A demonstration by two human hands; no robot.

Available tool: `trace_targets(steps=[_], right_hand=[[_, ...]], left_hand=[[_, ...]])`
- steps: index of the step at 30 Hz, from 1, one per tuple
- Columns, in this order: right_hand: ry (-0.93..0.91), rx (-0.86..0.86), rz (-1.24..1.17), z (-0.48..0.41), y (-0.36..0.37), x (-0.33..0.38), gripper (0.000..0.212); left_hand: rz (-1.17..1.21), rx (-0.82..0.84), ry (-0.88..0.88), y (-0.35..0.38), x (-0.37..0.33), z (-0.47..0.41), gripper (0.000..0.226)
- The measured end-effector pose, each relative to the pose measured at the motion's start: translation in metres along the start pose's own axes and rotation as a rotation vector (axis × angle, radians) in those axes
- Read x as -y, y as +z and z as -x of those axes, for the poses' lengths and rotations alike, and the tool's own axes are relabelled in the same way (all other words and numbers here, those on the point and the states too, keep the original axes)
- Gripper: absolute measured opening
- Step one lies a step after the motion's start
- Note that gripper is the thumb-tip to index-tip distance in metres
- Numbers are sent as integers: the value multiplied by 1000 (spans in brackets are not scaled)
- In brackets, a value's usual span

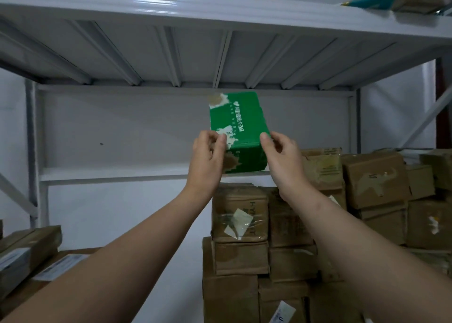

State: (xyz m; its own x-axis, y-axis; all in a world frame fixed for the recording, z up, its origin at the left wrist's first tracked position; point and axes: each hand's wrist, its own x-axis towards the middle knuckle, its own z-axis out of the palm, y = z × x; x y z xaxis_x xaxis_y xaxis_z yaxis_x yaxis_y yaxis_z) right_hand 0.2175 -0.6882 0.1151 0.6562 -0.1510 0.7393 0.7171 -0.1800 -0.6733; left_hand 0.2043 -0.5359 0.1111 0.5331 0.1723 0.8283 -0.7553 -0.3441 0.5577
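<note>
A green cardboard box (238, 124) with white lettering and torn label patches is held up in front of a white metal shelf rack (117, 173). My left hand (206, 161) grips its near left corner, thumb on top. My right hand (281, 156) grips its near right edge, thumb pressed on the top face. The box is lifted above a stack of brown cartons (239, 215) and sits level with the middle shelf; I cannot tell whether its far end rests on anything.
Brown cartons (374, 176) with tape and torn labels are piled at the right. Flat brown parcels (27, 251) with white labels lie at the lower left. The upper shelf (220, 7) carries yellow-wrapped items and a packet. The middle shelf's left part is bare.
</note>
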Motion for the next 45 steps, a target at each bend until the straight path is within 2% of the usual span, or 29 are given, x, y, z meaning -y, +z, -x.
trace_targets(steps=[3, 7, 11, 14, 15, 17, 19, 21, 25, 29, 31, 34, 35, 37, 39, 42, 45], right_hand=[[-55, -11, -121, 6, 8, 6, 27], [-45, 77, -406, 10, 16, 20, 12], [21, 169, -386, 8, 21, 24, 40], [36, 201, -307, 9, 24, 25, 95], [21, 182, -248, 10, 26, 25, 107], [-61, 104, -42, 12, 34, 24, 117], [-145, 45, 144, 16, 45, 23, 121], [-214, 40, 190, 23, 55, 21, 116], [-401, 150, 18, 36, 63, 21, 73], [-452, 341, 37, 46, 71, 31, 59], [-467, 394, 40, 49, 74, 31, 61], [-460, 420, -23, 54, 76, 31, 50], [-418, 389, -94, 54, 77, 32, 44], [-384, 196, -90, 47, 78, 30, 36], [-317, 107, -15, 40, 76, 32, 43], [-133, 311, -243, 38, 76, 34, 47], [-132, 376, -292, 44, 81, 30, 39]], left_hand=[[83, -51, -16, -10, -3, 1, 14], [213, -46, 45, -25, -1, 8, 35], [258, -45, 42, -37, 4, 10, 32], [125, -33, 70, -45, 5, 7, 24], [50, -30, 78, -47, 2, 7, 22], [-73, -29, 81, -48, -6, 8, 19], [-103, 4, 39, -47, -16, 8, 38], [13, 65, -19, -47, -27, 8, 72], [253, 3, -69, -55, -24, 2, 112], [161, -110, -138, -70, -11, -1, 138], [124, -151, -165, -74, -10, -1, 139], [150, -201, -155, -86, -5, -6, 128], [200, -190, -137, -92, -3, -8, 119], [347, -117, -113, -101, 4, -10, 94], [456, -43, -95, -110, 8, -7, 85], [497, 10, -86, -116, 12, -1, 93], [499, 26, -93, -119, 15, 1, 93]])
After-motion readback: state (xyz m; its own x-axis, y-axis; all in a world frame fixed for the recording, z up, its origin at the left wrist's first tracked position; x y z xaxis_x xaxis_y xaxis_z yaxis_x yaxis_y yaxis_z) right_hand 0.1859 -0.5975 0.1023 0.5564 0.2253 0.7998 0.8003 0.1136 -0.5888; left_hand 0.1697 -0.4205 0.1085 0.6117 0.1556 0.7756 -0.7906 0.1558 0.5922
